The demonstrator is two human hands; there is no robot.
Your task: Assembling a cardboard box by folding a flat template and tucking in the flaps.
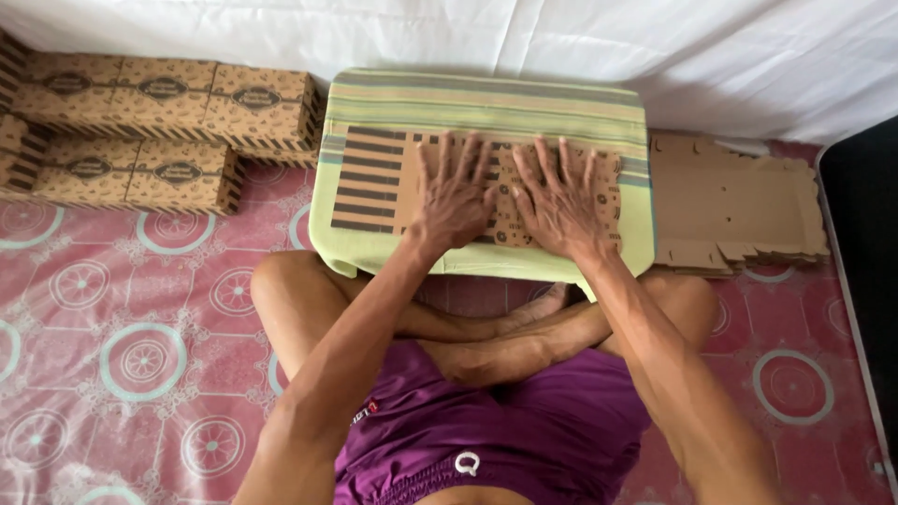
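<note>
As we sit cross-legged on the floor, we press both palms flat on a flattened cardboard box blank (374,182), brown w/ dark stripes and small printed motifs. Left hand (456,198) and right hand (559,201): fingers spread, straight, not gripping anything, side by side, thumbs nearly touching. Blank lies across a low table (486,103) covered w/ a pale green striped cloth, right in front of our knees. Floor = pink mat (140,346) w/ teal ring-and-wheel pattern. White sheet (561,42) hangs along the back, behind the table. Left of the table: assembled boxes (168,103), same print, in two rows, approx. seven in view, stacked against the sheet. Right of the table: pile of unfolded blanks (734,201), plain brown side up, just beside the table edge. Dark strip at far right, can't tell what.
</note>
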